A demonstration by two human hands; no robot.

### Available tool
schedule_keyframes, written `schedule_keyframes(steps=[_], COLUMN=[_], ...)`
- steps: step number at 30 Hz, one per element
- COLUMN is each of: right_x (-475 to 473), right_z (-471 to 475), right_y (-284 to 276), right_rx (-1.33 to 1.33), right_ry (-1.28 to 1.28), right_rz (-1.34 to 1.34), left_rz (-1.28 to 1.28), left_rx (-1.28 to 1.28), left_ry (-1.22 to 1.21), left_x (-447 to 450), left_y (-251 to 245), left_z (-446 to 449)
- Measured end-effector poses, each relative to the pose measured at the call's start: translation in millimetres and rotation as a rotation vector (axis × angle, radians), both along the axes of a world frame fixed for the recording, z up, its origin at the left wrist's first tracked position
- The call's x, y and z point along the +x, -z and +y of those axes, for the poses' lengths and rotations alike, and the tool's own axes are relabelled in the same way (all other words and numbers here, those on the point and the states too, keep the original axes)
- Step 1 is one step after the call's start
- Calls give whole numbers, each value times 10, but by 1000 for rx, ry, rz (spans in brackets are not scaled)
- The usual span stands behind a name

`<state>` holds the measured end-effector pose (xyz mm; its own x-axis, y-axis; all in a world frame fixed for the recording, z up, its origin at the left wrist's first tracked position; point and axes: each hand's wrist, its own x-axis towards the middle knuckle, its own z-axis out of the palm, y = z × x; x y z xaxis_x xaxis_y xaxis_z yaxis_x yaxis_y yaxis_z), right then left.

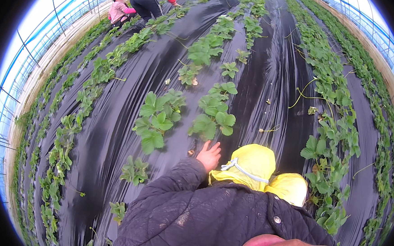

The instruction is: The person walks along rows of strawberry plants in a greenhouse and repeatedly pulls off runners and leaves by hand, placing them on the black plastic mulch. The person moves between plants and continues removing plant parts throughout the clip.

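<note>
My left hand rests low over the black plastic mulch film, its fingers apart and nothing visible between them. Just beyond the fingertips grows a strawberry plant with broad green leaves; whether I touch it cannot be told. A second strawberry plant stands to the left of it, and a smaller one sits nearer my sleeve. The dark quilted jacket sleeve runs to my left hand. Two yellow covers, one tied with a pale cord, bulge beyond the jacket's edge. My right hand is out of view.
Long strawberry rows run along both sides. A loose runner stem lies across the film at right. Two people, one crouching and one bending, are at the upper left. Blue-framed greenhouse walls enclose the field.
</note>
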<state>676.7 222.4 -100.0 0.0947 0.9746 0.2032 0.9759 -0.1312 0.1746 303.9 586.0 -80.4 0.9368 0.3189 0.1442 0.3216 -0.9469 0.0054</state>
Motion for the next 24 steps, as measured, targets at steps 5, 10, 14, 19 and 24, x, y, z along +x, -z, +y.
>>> schedule_keyframes(steps=[5, 10, 14, 19, 24], right_x=[1, 8, -11, -14, -14], right_z=[-31, -37, -88, -251, -403], right_y=[32, 10, -15, 66, 2], right_rx=[24, 53, 89, 139, 210], right_ry=[-8, -6, 7, 107, 207], right_rz=[18, 20, 28, 53, 92], left_rz=[27, 52, 75, -12, -8], left_rx=[29, 47, 48, 2, -32], left_ry=[-11, -14, -12, 31, 31], left_x=[9, 19, 18, 47, 64], left_y=[36, 33, 44, 102, 68], left_z=[-9, -16, -4, 18, 19])
